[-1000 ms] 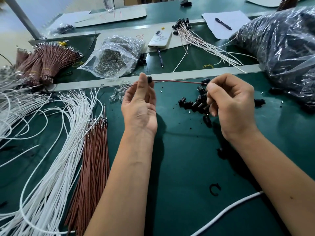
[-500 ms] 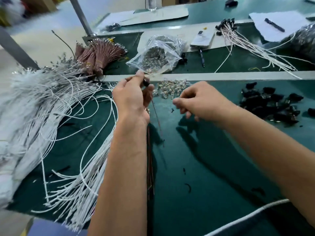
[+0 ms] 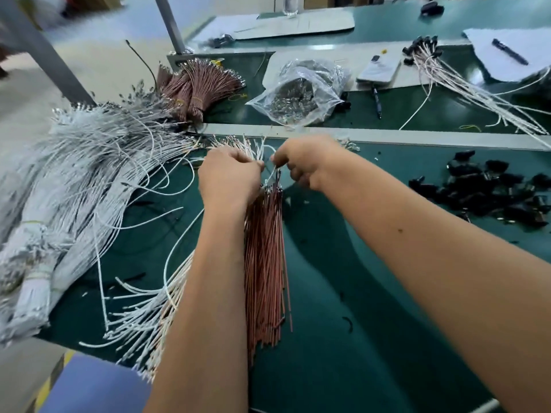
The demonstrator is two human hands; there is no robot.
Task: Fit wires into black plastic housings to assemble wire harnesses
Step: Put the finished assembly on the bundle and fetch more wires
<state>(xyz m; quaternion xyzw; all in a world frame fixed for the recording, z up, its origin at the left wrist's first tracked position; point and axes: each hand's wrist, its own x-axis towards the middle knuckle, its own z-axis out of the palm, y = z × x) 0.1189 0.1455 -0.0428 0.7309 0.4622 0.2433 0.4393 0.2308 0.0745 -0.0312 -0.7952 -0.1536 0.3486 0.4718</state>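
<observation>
My left hand is curled into a fist above the top end of a flat bundle of red-brown wires on the green mat. What it grips is hidden; a single red wire hangs down from below it. Just to its right, my right hand pinches the tip of a white wire between thumb and forefinger. The two hands nearly touch. A big fan of loose white wires spreads to the left. A pile of black housings lies to the right.
A metal rail crosses the bench behind my hands. Beyond it lie a clear bag of metal terminals, tied red-brown wire bundles, a phone, finished white harnesses and paper with a pen. Bundled white wires overhang the left edge.
Both hands moved left from the housing pile to the wire stock. My right hand, which held nothing half a second ago, now pinches a white wire. The red wire now hangs down.
</observation>
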